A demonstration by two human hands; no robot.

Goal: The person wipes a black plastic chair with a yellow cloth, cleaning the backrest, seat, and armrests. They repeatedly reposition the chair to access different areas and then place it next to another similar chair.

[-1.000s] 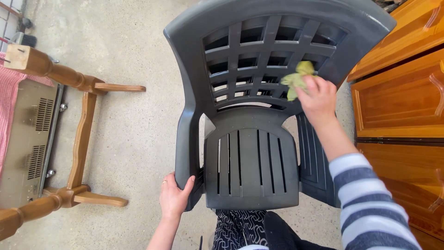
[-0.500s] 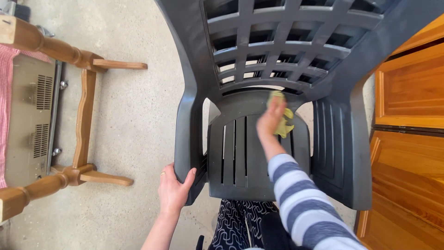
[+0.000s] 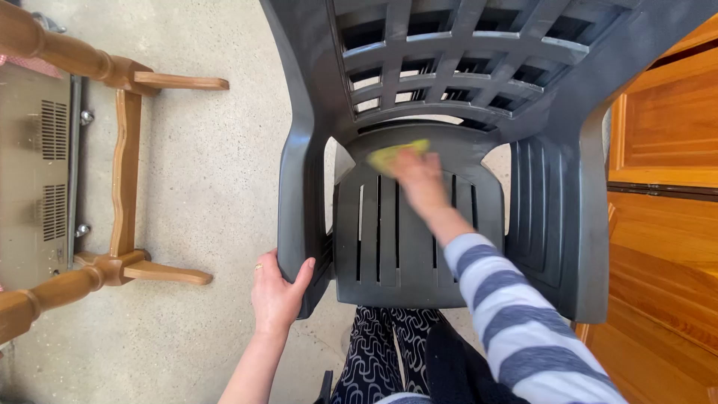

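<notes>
Person bent over a dark grey slatted plastic armchair [image 3: 407, 247], cloth on seat.

Right hand [image 3: 419, 178], motion-blurred, lies flat on a small yellow-green cloth [image 3: 396, 155], pressing it to the rear edge of the seat, just below the lattice backrest; exact finger position cannot be told. Left hand [image 3: 277, 295], ring on one finger, curls closed round the front end of the chair's left armrest, apparently to steady the light chair against the push. Chair stands on grey concrete floor [image 3: 209, 194]. Turned wooden table frame [image 3: 123, 179] at left; orange-brown wooden cabinet doors [image 3: 658, 142] at right.
</notes>
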